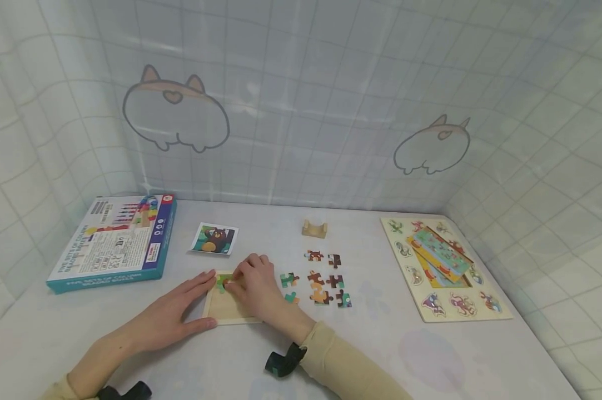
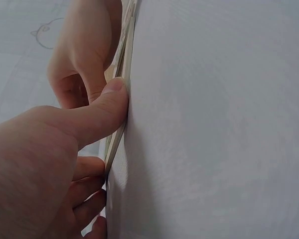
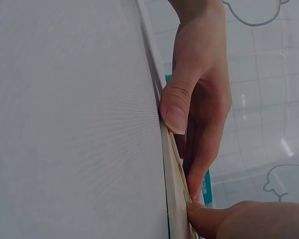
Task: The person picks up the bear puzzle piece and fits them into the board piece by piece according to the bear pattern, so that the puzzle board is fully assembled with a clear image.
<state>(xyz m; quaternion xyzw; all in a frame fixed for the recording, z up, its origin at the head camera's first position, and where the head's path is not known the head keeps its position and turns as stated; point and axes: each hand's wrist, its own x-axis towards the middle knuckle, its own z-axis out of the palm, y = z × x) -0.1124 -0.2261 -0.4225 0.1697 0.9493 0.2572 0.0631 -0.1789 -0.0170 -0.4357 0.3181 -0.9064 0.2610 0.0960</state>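
Observation:
A shallow wooden puzzle tray [image 1: 230, 312] lies in front of me, with green puzzle pieces [image 1: 220, 281] at its upper left corner. My left hand [image 1: 173, 314] steadies the tray's left side, its extended fingers at the far corner and its thumb at the near one. Over the tray, my right hand [image 1: 257, 283] pinches a puzzle piece [image 1: 226, 283] beside the green ones, and its fingers hide most of that piece. In the left wrist view, the left thumb [image 2: 112, 92] rests against the tray's edge. Loose puzzle pieces [image 1: 316, 278] lie to the right of the tray.
Behind the tray is a picture card [image 1: 214, 239] of a bear. A blue-edged box [image 1: 115, 239] lies at the left. Toward the back stands a small wooden holder [image 1: 314, 229]. On the right, a wooden animal board [image 1: 431, 304] carries colourful cards [image 1: 443, 253].

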